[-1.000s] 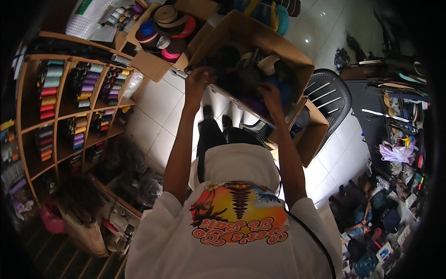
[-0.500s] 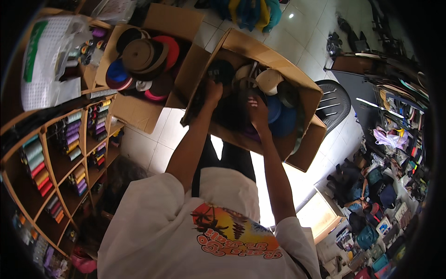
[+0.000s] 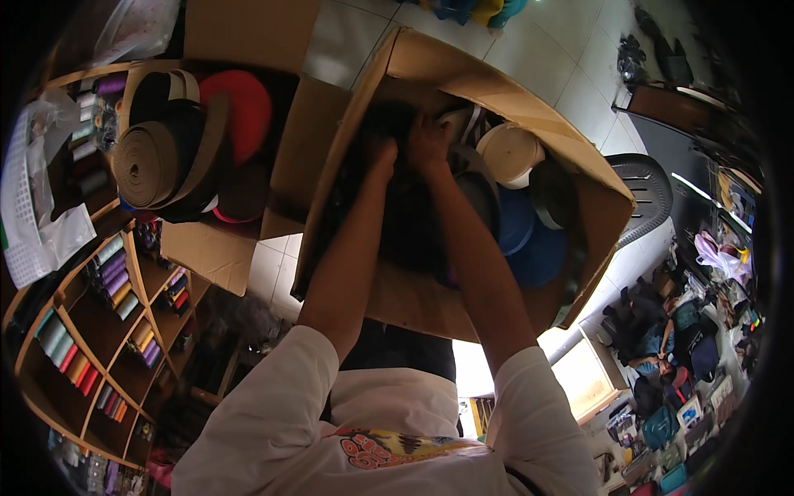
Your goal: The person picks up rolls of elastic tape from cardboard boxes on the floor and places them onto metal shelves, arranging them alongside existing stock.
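At upper centre, our left hand (image 3: 382,155) and right hand (image 3: 428,136) reach into a corrugated cardboard box (image 3: 488,78). We cannot tell the fingers' state. Round webbing rolls (image 3: 510,153) lie beside them.

Webbing rolls (image 3: 513,153) inside carton (image 3: 488,83), second carton (image 3: 248,33) left.

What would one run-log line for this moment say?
left hand: in box, on dark roll | right hand: beside it, same roll | cream roll: untouched
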`<state>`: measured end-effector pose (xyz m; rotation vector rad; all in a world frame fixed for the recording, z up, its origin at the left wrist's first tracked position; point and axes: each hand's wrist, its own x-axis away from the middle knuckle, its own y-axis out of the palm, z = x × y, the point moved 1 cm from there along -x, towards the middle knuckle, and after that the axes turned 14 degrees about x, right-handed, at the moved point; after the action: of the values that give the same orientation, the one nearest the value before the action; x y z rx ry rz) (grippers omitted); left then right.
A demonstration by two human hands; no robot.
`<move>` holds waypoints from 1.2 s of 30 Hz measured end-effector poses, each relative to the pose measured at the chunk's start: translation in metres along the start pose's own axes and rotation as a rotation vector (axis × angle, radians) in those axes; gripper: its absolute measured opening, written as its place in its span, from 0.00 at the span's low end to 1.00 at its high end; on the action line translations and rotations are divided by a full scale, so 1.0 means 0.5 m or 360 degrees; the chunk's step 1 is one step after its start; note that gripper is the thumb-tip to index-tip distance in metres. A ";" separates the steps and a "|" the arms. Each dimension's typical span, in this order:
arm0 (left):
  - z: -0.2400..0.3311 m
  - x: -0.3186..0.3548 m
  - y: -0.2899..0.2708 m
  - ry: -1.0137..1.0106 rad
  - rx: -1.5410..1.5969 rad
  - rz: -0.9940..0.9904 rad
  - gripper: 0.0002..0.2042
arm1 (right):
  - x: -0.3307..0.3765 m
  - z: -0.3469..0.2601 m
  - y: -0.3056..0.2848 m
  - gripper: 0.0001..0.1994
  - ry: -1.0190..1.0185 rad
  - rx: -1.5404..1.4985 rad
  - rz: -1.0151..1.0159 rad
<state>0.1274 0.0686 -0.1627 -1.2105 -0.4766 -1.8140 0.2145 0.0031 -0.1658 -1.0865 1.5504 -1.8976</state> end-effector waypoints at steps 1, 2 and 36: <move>-0.005 -0.012 0.002 0.0030 0.0049 0.0104 0.28 | -0.009 -0.004 0.003 0.27 0.0024 0.0023 0.0015; -0.014 -0.014 0.014 0.0055 0.0093 0.0197 0.28 | -0.012 0.001 0.012 0.27 0.0059 0.0053 0.0023; 0.043 0.726 0.055 0.0619 -0.0203 -0.1523 0.22 | 0.776 0.223 -0.435 0.25 0.1217 -0.3219 0.0997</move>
<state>0.1112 -0.0958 0.1622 -0.6871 -0.7992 -2.8464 0.1051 -0.3011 0.1598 -0.0095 3.5702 0.3543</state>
